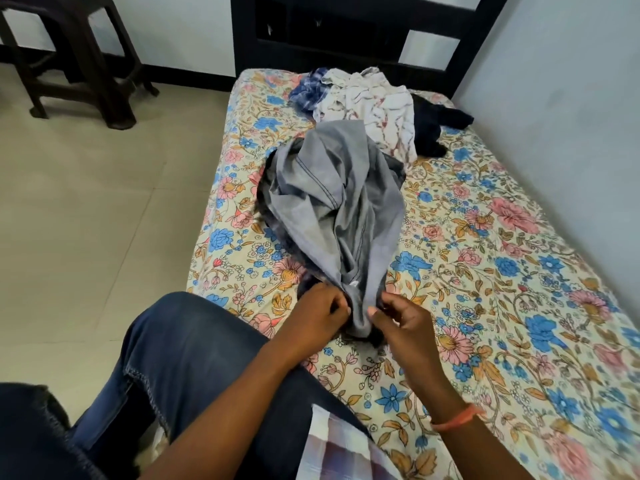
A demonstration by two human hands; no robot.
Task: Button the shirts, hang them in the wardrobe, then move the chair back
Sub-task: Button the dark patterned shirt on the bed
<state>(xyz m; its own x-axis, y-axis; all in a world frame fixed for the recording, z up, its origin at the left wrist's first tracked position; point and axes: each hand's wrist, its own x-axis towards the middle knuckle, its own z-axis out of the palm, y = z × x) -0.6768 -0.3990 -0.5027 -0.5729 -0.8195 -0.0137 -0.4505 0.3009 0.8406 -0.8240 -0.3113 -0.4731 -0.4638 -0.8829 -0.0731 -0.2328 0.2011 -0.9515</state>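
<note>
Both hands, left (320,311) and right (398,318), pinch the grey shirt (332,209) at its near edge on the bed (502,271). Button's hidden I think, so I might fasten the wrong hole and skew it.

The one camera sits on the person's head. It looks forward and down, close over the bed (485,271), with the floor (86,202) at left.

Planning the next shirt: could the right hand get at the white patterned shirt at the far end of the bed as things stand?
Probably not straight away. The right hand is pinching the grey shirt, which lies heaped between it and the white patterned shirt. It would have to let go and reach over.
</note>
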